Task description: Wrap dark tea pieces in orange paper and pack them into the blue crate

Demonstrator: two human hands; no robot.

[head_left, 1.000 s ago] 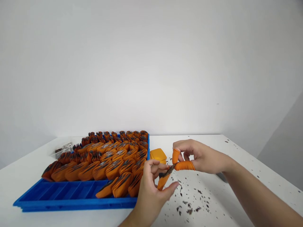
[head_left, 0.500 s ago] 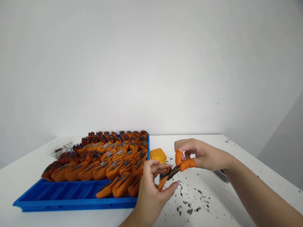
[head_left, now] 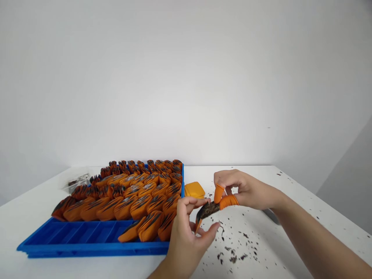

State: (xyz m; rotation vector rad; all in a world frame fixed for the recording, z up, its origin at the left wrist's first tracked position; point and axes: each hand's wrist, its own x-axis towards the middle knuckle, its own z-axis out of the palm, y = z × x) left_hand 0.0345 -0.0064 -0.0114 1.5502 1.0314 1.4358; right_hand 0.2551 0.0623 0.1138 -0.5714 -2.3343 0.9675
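My left hand (head_left: 186, 236) grips a small orange piece with dark stripes (head_left: 205, 214) between thumb and fingers, just right of the blue tray (head_left: 72, 238). My right hand (head_left: 247, 192) wears orange finger cots on the thumb and forefinger and pinches the upper end of the same piece. Both hands hover above the white table (head_left: 290, 201). The tray holds several rows of similar orange striped pieces (head_left: 136, 190), with bare slots along its front left.
A small orange box (head_left: 194, 190) sits behind my hands beside the tray. Dark flakes (head_left: 232, 252) litter the table below and to the right. A clear bag with dark bits (head_left: 77, 181) lies at the far left. A grey wall stands behind.
The piece has turned in my fingers, its dark side now facing up. My right thumb and forefinger have slid left along it. The left hand stayed in place.
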